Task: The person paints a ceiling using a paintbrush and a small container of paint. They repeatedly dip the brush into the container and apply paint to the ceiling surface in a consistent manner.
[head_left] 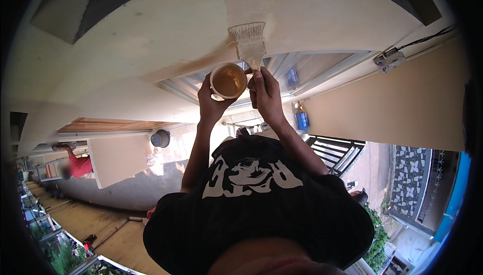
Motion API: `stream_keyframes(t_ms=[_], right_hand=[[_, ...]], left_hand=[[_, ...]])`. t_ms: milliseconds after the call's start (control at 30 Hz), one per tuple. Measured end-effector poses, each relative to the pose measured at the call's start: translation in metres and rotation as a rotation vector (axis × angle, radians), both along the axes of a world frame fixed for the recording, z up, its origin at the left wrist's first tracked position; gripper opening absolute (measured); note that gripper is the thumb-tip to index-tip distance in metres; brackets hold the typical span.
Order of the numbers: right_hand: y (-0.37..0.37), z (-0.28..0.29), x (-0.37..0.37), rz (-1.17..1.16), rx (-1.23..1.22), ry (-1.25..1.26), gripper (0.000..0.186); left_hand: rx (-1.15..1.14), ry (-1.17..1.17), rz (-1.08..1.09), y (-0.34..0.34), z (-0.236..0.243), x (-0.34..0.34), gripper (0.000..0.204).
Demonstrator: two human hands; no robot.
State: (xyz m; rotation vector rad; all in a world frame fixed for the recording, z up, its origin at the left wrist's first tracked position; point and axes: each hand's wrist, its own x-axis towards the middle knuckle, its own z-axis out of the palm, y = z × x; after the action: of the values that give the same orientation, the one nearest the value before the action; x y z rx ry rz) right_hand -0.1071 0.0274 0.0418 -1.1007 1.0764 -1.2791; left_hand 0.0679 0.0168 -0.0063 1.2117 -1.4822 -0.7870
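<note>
The left hand (216, 105) curls round the cup (227, 65), probably light but apt to slop its paint (223, 80) if tipped — best held level by its sides. The right hand (266, 93) clamps the brush (251, 49) by its handle (257, 68), the stiff part; the bristles (247, 31), at the wall (176, 28), should be soft and slick.

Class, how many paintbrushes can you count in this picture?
1: the paintbrush held in the person's right hand, pointing toward the picture's top. No others show.
</note>
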Motion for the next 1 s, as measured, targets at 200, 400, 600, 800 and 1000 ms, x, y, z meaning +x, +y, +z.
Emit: stream_keyframes(t_ms=[200, 400, 600, 800, 1000], right_hand=[[0.040, 0.003, -0.027, 0.043, 0.414, -0.180, 0.030], [0.025, 0.065, -0.039, 0.235, 0.504, -0.427, 0.028], [0.011, 0.070, -0.032, 0.269, 0.493, -0.474, 0.033], [-0.004, 0.063, -0.039, 0.262, 0.562, -0.451, 0.033], [0.001, 0.190, -0.046, 0.285, 0.017, -0.410, 0.034]], left_hand=[[0.045, -0.071, -0.020, 0.016, -0.031, 0.031, 0.079], [0.046, -0.060, 0.045, 0.024, -0.029, 0.034, 0.078], [0.044, -0.037, 0.090, 0.029, -0.039, 0.039, 0.079], [0.029, -0.014, 0.138, 0.035, -0.046, 0.046, 0.077], [0.008, -0.032, 0.149, 0.040, -0.053, 0.050, 0.076]])
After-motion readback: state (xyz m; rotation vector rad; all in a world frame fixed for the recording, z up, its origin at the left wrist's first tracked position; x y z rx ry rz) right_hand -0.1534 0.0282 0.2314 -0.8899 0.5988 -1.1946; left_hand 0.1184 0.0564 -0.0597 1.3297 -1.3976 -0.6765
